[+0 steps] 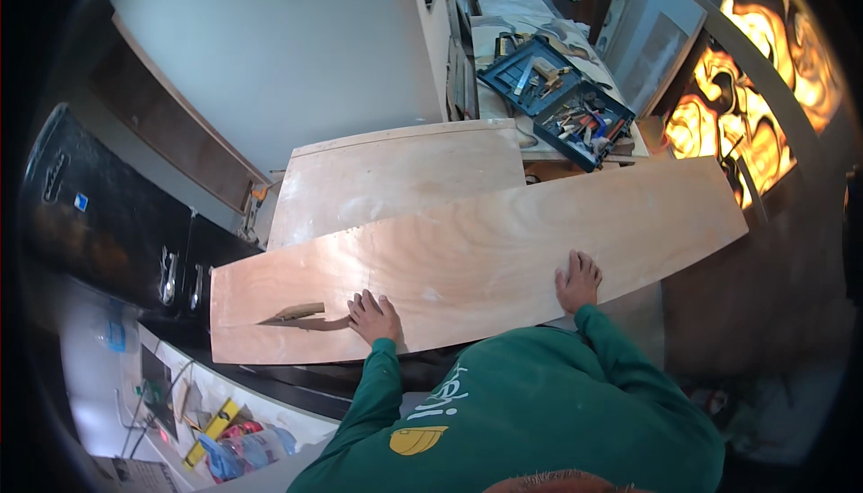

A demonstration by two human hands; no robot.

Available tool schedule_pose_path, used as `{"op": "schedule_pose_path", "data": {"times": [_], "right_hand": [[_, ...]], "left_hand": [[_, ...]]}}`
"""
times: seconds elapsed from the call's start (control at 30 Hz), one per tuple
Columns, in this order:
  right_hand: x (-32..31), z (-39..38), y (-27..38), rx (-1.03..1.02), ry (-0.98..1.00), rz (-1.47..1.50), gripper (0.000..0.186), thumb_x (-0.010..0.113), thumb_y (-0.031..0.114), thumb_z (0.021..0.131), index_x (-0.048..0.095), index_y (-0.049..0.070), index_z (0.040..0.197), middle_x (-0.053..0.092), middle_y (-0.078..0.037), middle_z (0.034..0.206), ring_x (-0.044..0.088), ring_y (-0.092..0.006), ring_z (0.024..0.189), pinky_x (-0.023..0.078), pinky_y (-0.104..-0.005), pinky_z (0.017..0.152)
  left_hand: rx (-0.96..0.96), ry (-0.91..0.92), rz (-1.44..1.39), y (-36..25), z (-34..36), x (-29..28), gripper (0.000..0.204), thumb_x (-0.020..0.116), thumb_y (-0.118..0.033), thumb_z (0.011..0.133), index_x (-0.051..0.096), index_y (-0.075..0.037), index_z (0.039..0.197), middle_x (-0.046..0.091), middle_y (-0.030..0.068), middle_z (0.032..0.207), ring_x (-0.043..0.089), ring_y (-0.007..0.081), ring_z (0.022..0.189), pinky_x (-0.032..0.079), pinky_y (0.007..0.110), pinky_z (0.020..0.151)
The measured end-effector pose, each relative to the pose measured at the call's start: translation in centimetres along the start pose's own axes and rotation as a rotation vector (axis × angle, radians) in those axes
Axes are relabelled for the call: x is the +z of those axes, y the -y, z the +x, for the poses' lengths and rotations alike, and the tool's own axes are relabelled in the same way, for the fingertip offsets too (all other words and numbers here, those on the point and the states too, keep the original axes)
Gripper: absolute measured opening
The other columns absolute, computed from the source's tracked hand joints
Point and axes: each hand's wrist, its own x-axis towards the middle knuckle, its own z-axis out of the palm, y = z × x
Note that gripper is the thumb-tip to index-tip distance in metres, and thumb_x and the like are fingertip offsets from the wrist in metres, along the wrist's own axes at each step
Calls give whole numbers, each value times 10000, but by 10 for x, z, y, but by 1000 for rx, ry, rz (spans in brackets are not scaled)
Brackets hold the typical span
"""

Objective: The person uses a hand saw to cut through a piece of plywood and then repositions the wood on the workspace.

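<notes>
A long plywood panel (467, 241) lies before me, running from the lower left up to the right. My left hand (373, 317) rests on it near the front edge, fingers spread. Farther right, my right hand (577, 283) lies on the same panel with its fingers stretched out and slightly bent. Neither hand grips anything. Just left of my left hand is a narrow brown, pointed shape (298, 312) in or on the panel; whether it is a wood strip or a cut-out, I cannot tell. Behind, a second plywood board (395, 174) lies partly under the panel.
A blue open tool case (575, 150) with several hand tools sits on a worktable beyond. At left stands a black fridge (108, 214). A yellow spirit level (212, 433) and plastic bottles (252, 451) lie at lower left. Glowing patterned panels (737, 120) stand at right.
</notes>
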Motion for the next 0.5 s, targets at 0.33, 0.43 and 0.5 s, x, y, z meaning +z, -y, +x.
{"op": "schedule_pose_path", "data": {"times": [0.33, 0.43, 0.5], "right_hand": [[4, -1, -2, -8, 12, -7, 659, 646, 368, 997, 467, 43, 1541, 479, -196, 1537, 401, -400, 1463, 239, -606, 1225], [5, -2, -2, -35, 1, -8, 659, 642, 365, 1004, 468, 37, 1548, 466, -197, 1560, 389, -405, 1472, 233, -603, 1230], [3, -2, 0, -7, 48, -33, 662, 632, 370, 1012, 465, 31, 1556, 453, -200, 1580, 372, -409, 1485, 223, -602, 1236]], "left_hand": [[-19, 23, -18, -4, 2, -6, 578, 575, -438, 1034, 556, -106, 1507, 509, 172, 1577, 341, 417, 1552, 268, 665, 1218], [-50, 41, -30, -3, 3, -6, 573, 578, -442, 1026, 557, -116, 1497, 487, 167, 1594, 335, 407, 1557, 262, 666, 1226], [-56, 51, -42, -2, 3, -6, 568, 582, -441, 1021, 562, -113, 1485, 469, 162, 1609, 325, 402, 1563, 258, 667, 1229]]}}
